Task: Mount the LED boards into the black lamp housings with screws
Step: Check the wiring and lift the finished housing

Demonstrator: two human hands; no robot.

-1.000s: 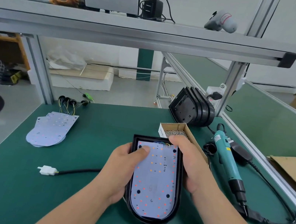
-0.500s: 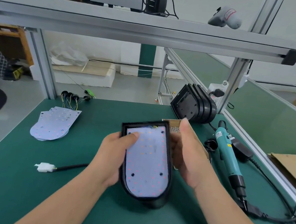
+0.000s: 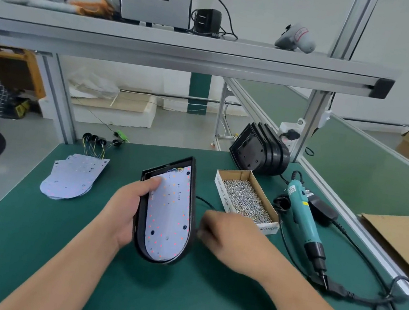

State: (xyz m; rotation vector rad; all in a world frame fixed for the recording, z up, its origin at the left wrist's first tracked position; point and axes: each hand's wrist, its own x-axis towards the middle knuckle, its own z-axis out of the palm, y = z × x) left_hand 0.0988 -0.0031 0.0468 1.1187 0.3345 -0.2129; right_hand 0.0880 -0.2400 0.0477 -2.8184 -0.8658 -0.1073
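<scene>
My left hand (image 3: 125,206) grips a black lamp housing (image 3: 194,207) by its left edge and holds it tilted above the green mat, thumb on the white LED board (image 3: 169,216) that lies inside it. My right hand (image 3: 228,233) is blurred just right of the housing, off it, close to the housing's black cable (image 3: 205,202). I cannot tell whether its fingers hold anything. A cardboard box of screws (image 3: 244,198) stands right of the housing. A teal electric screwdriver (image 3: 301,215) lies beyond the box.
Several empty black housings (image 3: 260,150) lean in a stack at the back right. A pile of spare LED boards (image 3: 71,176) with wires lies at the left. The screwdriver's cord (image 3: 386,304) loops at the right edge. An aluminium shelf (image 3: 187,55) runs overhead.
The housing was lifted off the mat and tilted, now held by my left hand alone. My right hand let go of its top edge and dropped down to the right.
</scene>
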